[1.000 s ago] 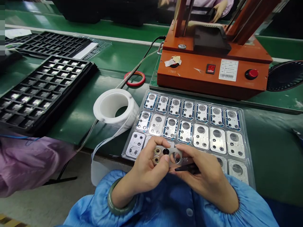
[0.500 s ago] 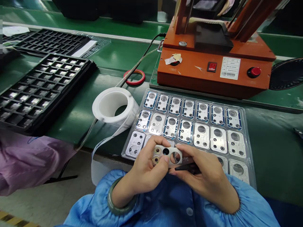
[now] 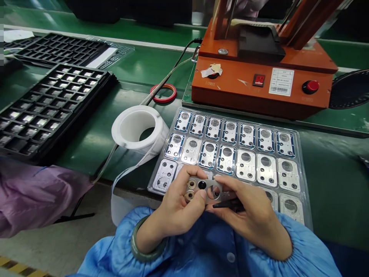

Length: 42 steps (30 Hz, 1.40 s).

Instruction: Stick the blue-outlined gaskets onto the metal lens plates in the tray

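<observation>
**Held item:** silver metal plate (image 3: 205, 189), just above the front edge of the clear plastic tray (image 3: 304, 177). Two small brass-coloured rings and a black-centred opening are at one end; a larger open hole is at the other.

**Left hand** (image 3: 180, 204): fingers clamped on the plate's near end; jade bangle on the wrist.

**Right hand** (image 3: 248, 219): fingers closed on black tweezers (image 3: 230, 205), tips at the plate's underside.

**Tray contents:** back row, seven blue-rimmed metal pieces. Middle row, blue-rimmed and bare silver mixed. Front row, bare silver, partly hidden by the hands.

**Around the tray:** white tape roll (image 3: 152, 140) to the left; black compartment trays (image 3: 95, 92) further left; orange machine (image 3: 259, 88) behind; red tape ring (image 3: 170, 99) behind and left, all on the green desk (image 3: 337, 192).
</observation>
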Available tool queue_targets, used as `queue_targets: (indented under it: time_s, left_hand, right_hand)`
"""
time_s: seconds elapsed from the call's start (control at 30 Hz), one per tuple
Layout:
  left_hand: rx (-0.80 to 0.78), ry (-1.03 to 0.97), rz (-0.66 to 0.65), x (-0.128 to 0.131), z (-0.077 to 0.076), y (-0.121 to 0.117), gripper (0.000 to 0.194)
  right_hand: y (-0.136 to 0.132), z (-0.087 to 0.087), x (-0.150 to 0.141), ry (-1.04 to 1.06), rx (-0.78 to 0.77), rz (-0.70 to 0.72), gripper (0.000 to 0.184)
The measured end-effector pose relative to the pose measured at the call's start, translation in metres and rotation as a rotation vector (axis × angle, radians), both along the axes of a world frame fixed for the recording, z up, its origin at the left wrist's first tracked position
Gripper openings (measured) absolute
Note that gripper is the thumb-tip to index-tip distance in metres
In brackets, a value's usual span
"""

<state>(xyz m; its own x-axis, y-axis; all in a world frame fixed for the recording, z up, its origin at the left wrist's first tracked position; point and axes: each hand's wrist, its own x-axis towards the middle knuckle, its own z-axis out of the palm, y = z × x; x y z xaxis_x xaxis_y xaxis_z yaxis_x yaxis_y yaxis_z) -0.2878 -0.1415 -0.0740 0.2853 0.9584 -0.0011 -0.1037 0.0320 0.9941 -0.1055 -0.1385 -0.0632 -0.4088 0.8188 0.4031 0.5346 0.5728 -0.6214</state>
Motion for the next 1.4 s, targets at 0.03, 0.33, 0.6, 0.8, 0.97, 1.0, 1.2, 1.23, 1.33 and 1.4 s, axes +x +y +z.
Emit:
queue_targets:
  time_s: [0.03, 0.33, 0.6, 0.8, 0.97, 1.0, 1.2, 1.23, 1.33, 1.4]
  left_hand:
    - [0.005, 0.006, 0.000, -0.0002, 0.0000, 0.0001, 0.016]
    - [0.046, 0.028, -0.002, -0.0008, 0.0008, -0.0011, 0.022]
    - [0.063, -0.014, -0.004, -0.0001, -0.0017, -0.0003, 0.030]
    - [0.057, -0.045, -0.004, 0.0010, -0.0015, -0.0018, 0.031]
    - [0.034, -0.083, -0.010, 0.0015, -0.0015, -0.0019, 0.032]
    - [0.028, -0.093, -0.014, 0.0013, -0.0016, -0.0020, 0.032]
    - [0.023, -0.095, -0.017, -0.0004, -0.0025, -0.0027, 0.033]
    - [0.025, -0.088, -0.022, -0.0007, -0.0026, -0.0027, 0.033]
    - [0.030, -0.062, -0.035, -0.0011, -0.0030, -0.0023, 0.032]
    - [0.030, -0.048, -0.041, -0.0011, -0.0029, -0.0019, 0.032]
  right_hand:
    - [0.0000, 0.0001, -0.0001, -0.002, 0.003, -0.001, 0.034]
    - [-0.0015, -0.0002, 0.0007, -0.017, 0.003, -0.014, 0.035]
    - [-0.0006, 0.0001, -0.0004, -0.003, 0.007, -0.007, 0.035]
    - [-0.0014, -0.0013, -0.0001, -0.005, 0.030, -0.010, 0.036]
    - [-0.0026, -0.0030, 0.0003, 0.013, 0.018, -0.013, 0.037]
    - [-0.0031, -0.0037, 0.0006, 0.016, 0.011, -0.015, 0.038]
    - [-0.0077, -0.0072, 0.0032, 0.024, 0.009, -0.083, 0.043]
    - [-0.0080, -0.0073, 0.0033, 0.027, 0.017, -0.090, 0.044]
    - [-0.0076, -0.0078, 0.0032, 0.027, -0.013, -0.080, 0.045]
    - [-0.0068, -0.0085, 0.0031, 0.031, -0.035, -0.066, 0.046]
